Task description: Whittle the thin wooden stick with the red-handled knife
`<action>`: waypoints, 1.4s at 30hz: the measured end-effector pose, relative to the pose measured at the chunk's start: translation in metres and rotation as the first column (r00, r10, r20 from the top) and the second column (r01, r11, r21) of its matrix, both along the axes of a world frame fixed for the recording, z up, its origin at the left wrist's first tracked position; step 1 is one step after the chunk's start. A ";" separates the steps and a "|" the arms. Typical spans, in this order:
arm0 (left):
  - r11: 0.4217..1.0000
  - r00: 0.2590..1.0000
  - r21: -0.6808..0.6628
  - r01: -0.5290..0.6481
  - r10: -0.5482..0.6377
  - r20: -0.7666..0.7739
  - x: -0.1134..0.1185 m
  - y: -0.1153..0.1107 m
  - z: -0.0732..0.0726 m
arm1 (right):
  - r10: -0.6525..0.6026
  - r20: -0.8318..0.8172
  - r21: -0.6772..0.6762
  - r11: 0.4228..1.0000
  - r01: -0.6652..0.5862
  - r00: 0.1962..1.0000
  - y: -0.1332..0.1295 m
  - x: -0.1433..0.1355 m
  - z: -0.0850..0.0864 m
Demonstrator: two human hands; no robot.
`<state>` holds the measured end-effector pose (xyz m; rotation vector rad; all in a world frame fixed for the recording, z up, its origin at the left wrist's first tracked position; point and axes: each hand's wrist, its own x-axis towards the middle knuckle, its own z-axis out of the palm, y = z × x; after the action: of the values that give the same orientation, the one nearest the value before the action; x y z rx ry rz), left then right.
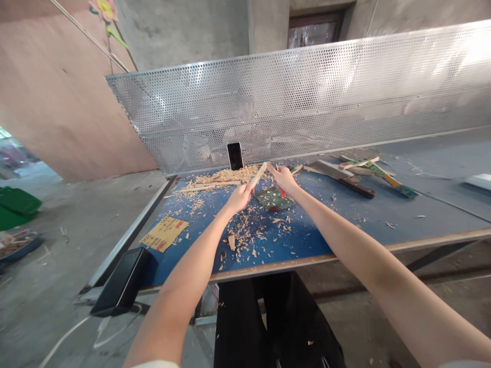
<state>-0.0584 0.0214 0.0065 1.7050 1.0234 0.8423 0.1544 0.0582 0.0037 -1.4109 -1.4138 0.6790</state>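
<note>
My left hand is closed round the lower end of a pale wooden stick, which tilts up and to the right. Beside the stick's upper end is my right hand, its fingers closed round a small tool with a red part; the tool's blade is too small to make out. Under the hands, a green patterned piece lies on the blue tabletop, with wood shavings scattered about it.
A phone leans against the perforated metal panel. Yellow paper and a black box are at the left. A large black-handled blade and painted strips lie at the right.
</note>
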 end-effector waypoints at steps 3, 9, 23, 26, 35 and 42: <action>0.999 0.998 -0.022 -0.047 0.048 0.051 -0.002 0.005 -0.002 | -0.042 0.242 0.071 0.997 0.025 0.969 -0.004 -0.005 -0.003; 0.983 0.966 -0.181 -0.027 0.072 0.248 0.001 0.003 0.001 | -0.078 0.665 0.130 0.991 -0.012 0.743 -0.018 -0.027 -0.003; 0.943 0.922 -0.330 0.038 0.094 0.375 0.014 -0.008 -0.004 | -0.037 0.791 0.021 0.999 0.034 0.610 -0.038 -0.048 0.002; 0.936 0.926 -0.351 0.025 0.111 0.361 0.018 -0.011 -0.003 | -0.038 0.792 0.001 0.998 0.060 0.609 -0.038 -0.050 0.003; 0.925 0.949 -0.367 -0.099 0.198 0.244 0.032 -0.027 0.001 | -0.031 0.797 -0.012 0.998 0.067 0.603 -0.026 -0.043 0.000; 0.913 0.943 -0.400 -0.083 0.201 0.265 0.032 -0.031 0.009 | -0.059 0.809 0.012 0.996 0.083 0.584 -0.019 -0.040 0.002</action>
<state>-0.0269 -0.0093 0.0153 1.1395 1.0318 0.8955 0.1148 0.0388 0.0056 -1.9093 -2.0250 -0.0760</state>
